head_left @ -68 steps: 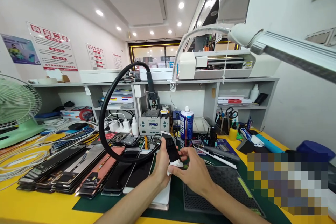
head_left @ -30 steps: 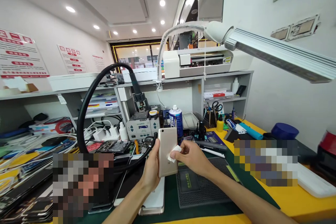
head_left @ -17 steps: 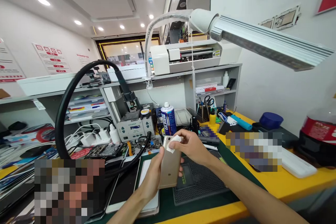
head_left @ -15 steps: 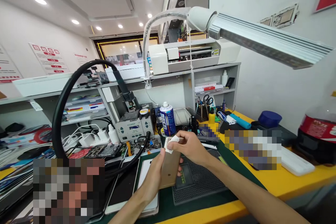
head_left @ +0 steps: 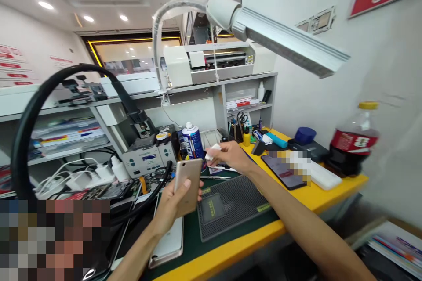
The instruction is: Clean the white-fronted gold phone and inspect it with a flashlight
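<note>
My left hand (head_left: 171, 204) is closed around a gold smartphone (head_left: 190, 182), held upright with its back and camera corner towards me. My right hand (head_left: 232, 156) pinches a small folded white wipe (head_left: 212, 153), up and to the right of the phone and apart from it. Below lies a dark perforated work mat (head_left: 240, 206). Under my left forearm a white phone (head_left: 169, 243) rests on the green mat. A blue and white spray can (head_left: 193, 141) stands just behind the gold phone.
A hot-air station (head_left: 150, 158) with a black hose arches at left. The lamp (head_left: 283, 37) hangs overhead. On the yellow bench at right lie a dark phone (head_left: 280, 171) and a white slab-like case (head_left: 325, 175), with a cola bottle (head_left: 354, 140) behind them. Tweezers (head_left: 216, 178) lie behind the mat.
My right hand has drawn the white wipe off the phone's upper end, off to the right. The left hand still grips the phone, now more upright. The view has turned right.
</note>
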`<state>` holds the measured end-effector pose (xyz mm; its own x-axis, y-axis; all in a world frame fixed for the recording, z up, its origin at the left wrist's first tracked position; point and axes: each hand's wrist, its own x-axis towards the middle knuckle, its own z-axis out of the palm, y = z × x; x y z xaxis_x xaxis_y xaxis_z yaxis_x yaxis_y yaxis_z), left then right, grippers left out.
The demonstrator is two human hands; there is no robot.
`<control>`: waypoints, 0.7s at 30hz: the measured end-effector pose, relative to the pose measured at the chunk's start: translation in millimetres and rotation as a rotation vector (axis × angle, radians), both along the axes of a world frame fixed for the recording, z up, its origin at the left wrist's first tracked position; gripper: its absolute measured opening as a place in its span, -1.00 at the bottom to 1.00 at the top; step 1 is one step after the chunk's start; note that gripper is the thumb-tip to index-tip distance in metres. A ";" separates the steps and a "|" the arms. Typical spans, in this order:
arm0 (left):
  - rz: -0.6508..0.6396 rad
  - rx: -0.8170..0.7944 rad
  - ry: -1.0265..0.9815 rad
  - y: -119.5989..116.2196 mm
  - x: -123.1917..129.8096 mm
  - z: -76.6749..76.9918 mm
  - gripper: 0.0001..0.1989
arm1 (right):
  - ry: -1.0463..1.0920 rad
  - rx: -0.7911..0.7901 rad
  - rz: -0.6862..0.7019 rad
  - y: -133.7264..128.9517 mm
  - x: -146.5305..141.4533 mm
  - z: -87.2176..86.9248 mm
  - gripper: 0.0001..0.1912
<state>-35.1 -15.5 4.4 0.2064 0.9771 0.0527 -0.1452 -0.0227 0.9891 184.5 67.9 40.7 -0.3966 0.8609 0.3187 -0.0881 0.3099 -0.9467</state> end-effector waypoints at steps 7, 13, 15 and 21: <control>0.180 -0.138 -0.140 13.1 -7.9 10.4 -0.51 | -0.307 -0.169 -0.060 11.8 62.4 -13.3 -0.56; 0.309 -0.130 -0.184 13.9 -9.0 12.1 -0.61 | -0.373 -0.331 -0.247 7.4 108.3 -40.2 -0.66; 0.310 -0.158 -0.176 10.8 -6.2 13.2 -0.60 | -0.375 -0.344 -0.352 9.9 127.8 -40.7 -0.72; 0.188 -0.250 -0.115 1.2 6.5 7.3 -0.50 | -0.517 -0.344 -0.640 37.9 173.0 -26.9 -0.69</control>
<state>-28.6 -14.3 11.7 0.0283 0.9830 -0.1813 -0.2726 0.1821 0.9447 357.5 105.8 13.8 0.1705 0.9818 -0.0841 0.4685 -0.1558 -0.8696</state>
